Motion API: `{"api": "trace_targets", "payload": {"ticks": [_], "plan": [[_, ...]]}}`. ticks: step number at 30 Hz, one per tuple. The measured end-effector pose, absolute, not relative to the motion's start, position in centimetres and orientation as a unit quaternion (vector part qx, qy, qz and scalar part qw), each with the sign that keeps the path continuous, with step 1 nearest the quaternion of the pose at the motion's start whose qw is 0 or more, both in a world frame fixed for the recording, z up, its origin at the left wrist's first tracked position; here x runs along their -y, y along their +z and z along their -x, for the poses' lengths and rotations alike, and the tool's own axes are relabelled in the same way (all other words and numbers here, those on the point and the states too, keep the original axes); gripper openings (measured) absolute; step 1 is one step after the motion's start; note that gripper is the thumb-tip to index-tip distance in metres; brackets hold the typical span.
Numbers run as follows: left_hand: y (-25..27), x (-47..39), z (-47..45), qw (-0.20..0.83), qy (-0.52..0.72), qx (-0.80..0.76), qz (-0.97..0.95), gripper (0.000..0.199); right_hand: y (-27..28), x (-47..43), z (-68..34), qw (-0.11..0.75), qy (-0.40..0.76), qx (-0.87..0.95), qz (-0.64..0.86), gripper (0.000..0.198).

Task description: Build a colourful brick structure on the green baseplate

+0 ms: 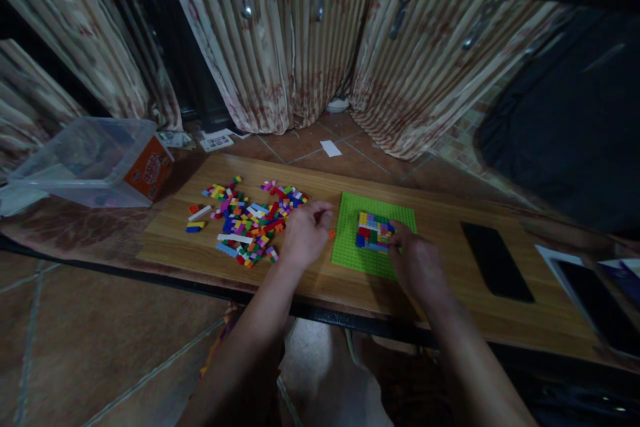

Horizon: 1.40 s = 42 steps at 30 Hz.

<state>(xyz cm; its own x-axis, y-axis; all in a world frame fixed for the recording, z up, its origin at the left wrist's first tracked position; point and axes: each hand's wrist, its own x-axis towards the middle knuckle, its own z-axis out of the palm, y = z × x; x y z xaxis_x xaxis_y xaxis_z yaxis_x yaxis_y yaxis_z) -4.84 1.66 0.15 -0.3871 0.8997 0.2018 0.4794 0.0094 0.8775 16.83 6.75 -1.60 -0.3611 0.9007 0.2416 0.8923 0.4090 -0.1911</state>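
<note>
A green studded baseplate (347,250) lies on the wooden board, bearing a low rectangular block of multicoloured toy bricks (371,230). My right hand (420,263) has thumb and fingers closed at the right edge of that block; the fingers cover part of it. Just left of the baseplate, my left hand (307,230) is held with curled fingers, thumb and index close together. Whatever is between them is too small or hidden to name. An orange brick (331,233) shows beside the left hand. Loose toy bricks (250,219) of many colours are spread left of this hand.
A clear plastic bin (75,177) with an orange label stands at the far left. On the right of the wooden board (450,280) lies a black phone-like slab (497,261), with another dark device (597,300) beyond. Striped curtains (285,47) hang behind; white paper (331,148) lies on the tiles.
</note>
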Motion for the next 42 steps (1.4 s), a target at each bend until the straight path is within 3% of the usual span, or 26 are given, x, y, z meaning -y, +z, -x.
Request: {"api": "trace_targets", "payload": {"ticks": [8,19,26,42], "plan": [[-0.2,-1.7,4.8,0.213,0.491,-0.668,-0.517,0.020,-1.2,-6.3,-16.4,0.161,0.004,0.806,0.569,0.042],[0.0,-1.6,4.8,0.201,0.479,-0.673,-0.526,0.020,-1.5,-6.9,-19.1,0.306,0.133,0.721,0.608,0.040],[0.0,-1.7,4.9,0.211,0.480,-0.672,-0.524,0.019,-2.5,-7.7,-19.0,0.267,0.245,0.678,0.640,0.047],[-0.3,-1.7,5.0,0.214,0.483,-0.664,-0.528,0.020,-4.6,-8.7,-19.3,0.334,0.394,0.590,0.620,0.043]]}}
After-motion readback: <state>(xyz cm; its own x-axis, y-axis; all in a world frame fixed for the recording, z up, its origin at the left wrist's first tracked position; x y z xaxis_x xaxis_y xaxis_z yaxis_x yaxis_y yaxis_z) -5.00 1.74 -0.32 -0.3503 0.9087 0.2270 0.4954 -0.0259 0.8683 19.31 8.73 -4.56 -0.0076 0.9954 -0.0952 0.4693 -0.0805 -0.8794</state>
